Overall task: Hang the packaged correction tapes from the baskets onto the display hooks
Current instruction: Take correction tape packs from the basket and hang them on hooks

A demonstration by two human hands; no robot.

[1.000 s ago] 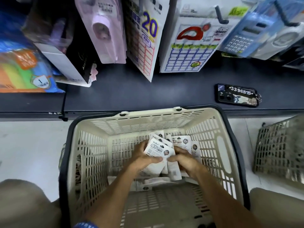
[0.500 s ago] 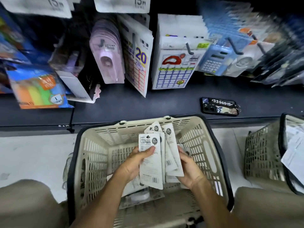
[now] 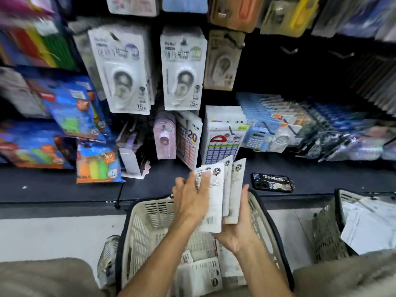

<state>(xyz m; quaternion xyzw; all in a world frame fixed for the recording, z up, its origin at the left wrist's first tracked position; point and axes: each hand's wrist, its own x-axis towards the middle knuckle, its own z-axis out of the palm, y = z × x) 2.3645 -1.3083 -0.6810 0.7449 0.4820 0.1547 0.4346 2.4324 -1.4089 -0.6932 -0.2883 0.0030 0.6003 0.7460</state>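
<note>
Both hands, left hand [image 3: 190, 202] and right hand [image 3: 240, 228], grip a fanned stack of packets [image 3: 218, 196] above the basket [image 3: 139, 221], ready for hooks [image 3: 235, 42] at twelve o'clock.

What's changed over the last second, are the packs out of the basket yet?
Yes. Both hands have lifted a fanned stack of correction tape packs out of the cream basket and up toward the shelf edge; the left hand grips the front, the right hand cups them from below. More packs remain in the basket, and the phone is unmoved on the shelf.
</note>
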